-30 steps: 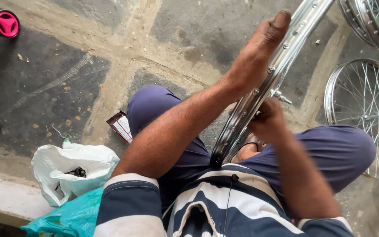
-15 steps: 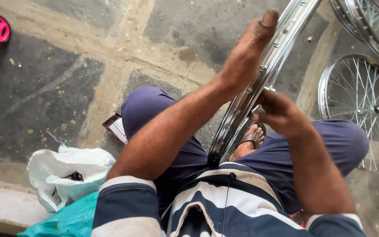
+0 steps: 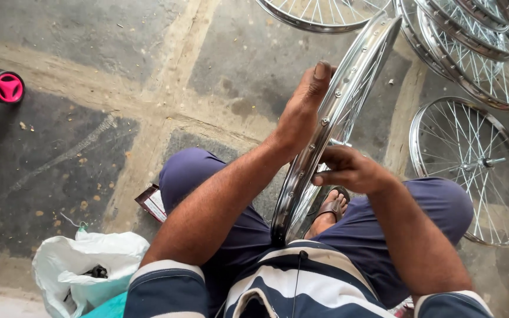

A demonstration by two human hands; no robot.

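A shiny metal bicycle wheel rim (image 3: 349,100) stands upright on edge between my knees, its spokes visible inside. My left hand (image 3: 300,115) lies flat along the rim's left side, fingers stretched up against the metal. My right hand (image 3: 349,169) is curled at the rim's right side, fingers pinched around a spoke or nipple; what it grips is too small to make out. My sandalled foot (image 3: 329,207) rests on the floor just behind the rim's lower part.
Several finished spoked wheels (image 3: 472,171) lie on the stone floor to the right and top right. A white plastic bag (image 3: 83,268) sits at lower left, a small card packet (image 3: 154,203) by my left knee, a pink-and-black wheel (image 3: 4,86) at far left.
The view has shifted, so the rim and hands sit lower and more central. My right hand has moved down slightly along the rim's right side; my left hand stays pressed on it.
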